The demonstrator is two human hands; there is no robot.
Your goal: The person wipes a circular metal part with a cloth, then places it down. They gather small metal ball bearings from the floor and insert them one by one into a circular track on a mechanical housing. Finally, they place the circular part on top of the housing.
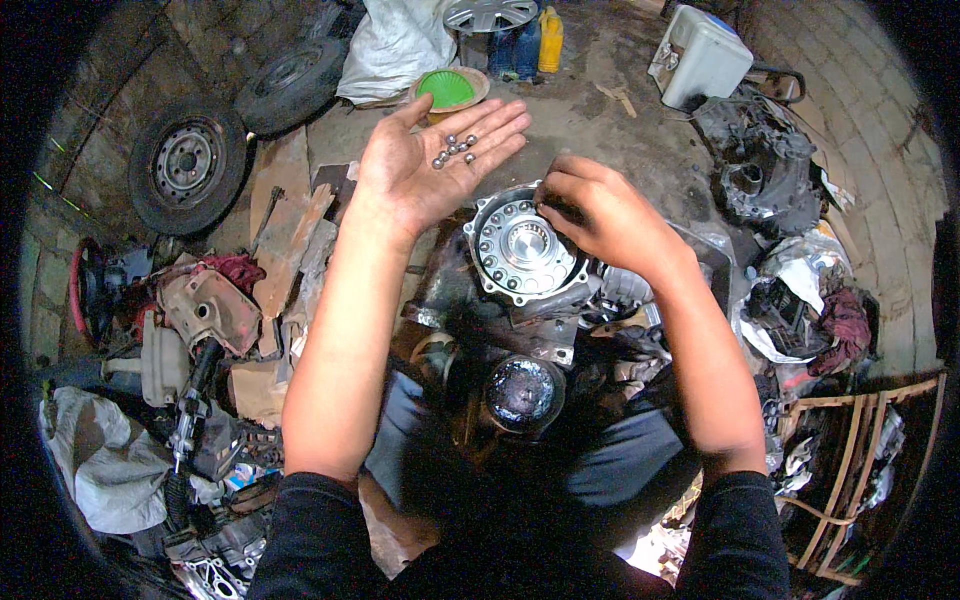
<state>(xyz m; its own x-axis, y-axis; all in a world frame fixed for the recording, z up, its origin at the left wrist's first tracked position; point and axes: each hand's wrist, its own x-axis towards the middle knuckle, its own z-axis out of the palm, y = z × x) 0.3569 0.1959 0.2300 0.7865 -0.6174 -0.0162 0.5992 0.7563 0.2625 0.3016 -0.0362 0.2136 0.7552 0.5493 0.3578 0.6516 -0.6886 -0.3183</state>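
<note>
Palm up and fingers stretched out, my left hand [420,165] carries several small steel balls [453,149] lying loose on the fingers. Below and to its right sits a round metal housing [528,243] with a ring of round holes about a splined centre hub [530,241]. Dark centres or balls show in some of the holes. Over the housing's upper right rim is my right hand [595,210], fingers pinched together and pointing down at the ring. What the fingertips hold, if anything, is hidden. A dark greasy cylinder [524,393] stands nearer to me, between my knees.
Two wheels with tyres [188,165] lean at the far left. A green-lined bowl [447,91] and a yellow bottle [550,40] stand at the back. On the right are a white container [700,57], a dark gearbox casing [755,160] and a wooden rack [850,470]. Scrap parts crowd the left.
</note>
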